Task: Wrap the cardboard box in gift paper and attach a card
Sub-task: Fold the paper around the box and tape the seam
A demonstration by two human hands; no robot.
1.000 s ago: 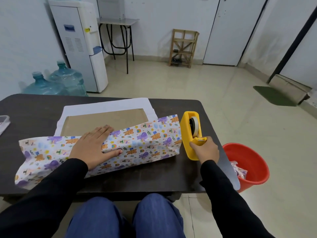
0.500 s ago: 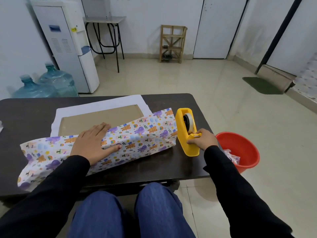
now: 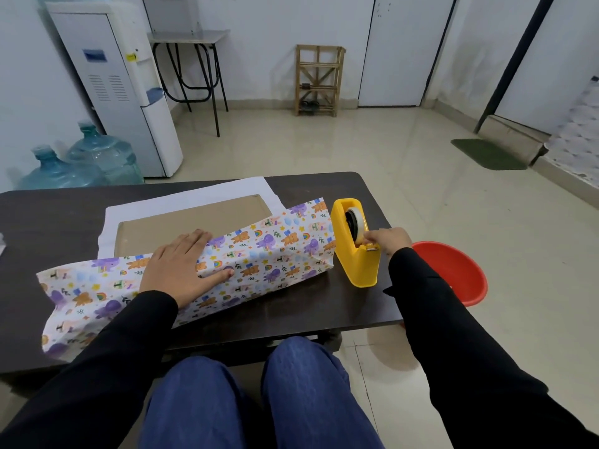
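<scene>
Dark table (image 3: 324, 307), flat box (image 3: 181, 223), animal-print paper (image 3: 278, 254)

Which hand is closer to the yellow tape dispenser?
Right. The right hand touches the dispenser by its tape roll. The left hand lies flat on the gift paper, well to the dispenser's left.

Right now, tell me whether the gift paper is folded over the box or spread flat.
Folded partway: the left hand presses gift paper onto the box, whose far half shows bare.
</scene>
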